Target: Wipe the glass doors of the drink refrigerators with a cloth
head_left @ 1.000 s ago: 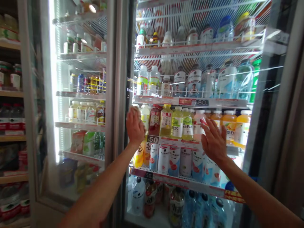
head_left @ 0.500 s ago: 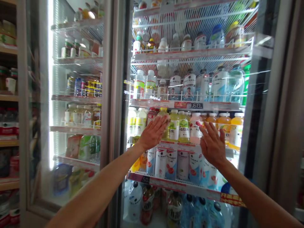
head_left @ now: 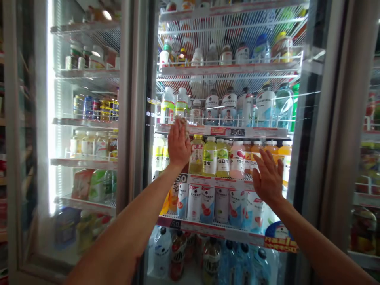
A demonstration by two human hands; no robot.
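We see a small crumpled cloth [head_left: 184, 123], pale and brownish, bunched into soft folds under the left hand [head_left: 179, 144]. It shows only as a ragged fringe past the fingertips and along the hand's right side. It sits against the glass door [head_left: 208, 79] of a lit drinks cooler, nearer the door's left edge than its right and about midway up. The door is clear, with pale streaks of reflection across it.

The left hand's fingers point upward, straight and close together over the cloth; we cannot tell whether they pinch it or only press it. The right hand [head_left: 269, 178] holds nothing that we can see, its fingers spread and raised towards the glass nearer the door's right edge. Whether its palm touches the glass, we cannot make out.

Most of the cloth is hidden by the left hand, so its full shape escapes us. That hand also covers bottles just left of the yellow-capped bottle [head_left: 196, 154], and the right hand blocks part of the orange bottles [head_left: 285, 160]. Both forearms run out of view at the bottom corners. In the neighbouring cooler [head_left: 126, 118], the goods on the bottom are blurred, and the small print on the price strip [head_left: 196, 130] is too fine to read.
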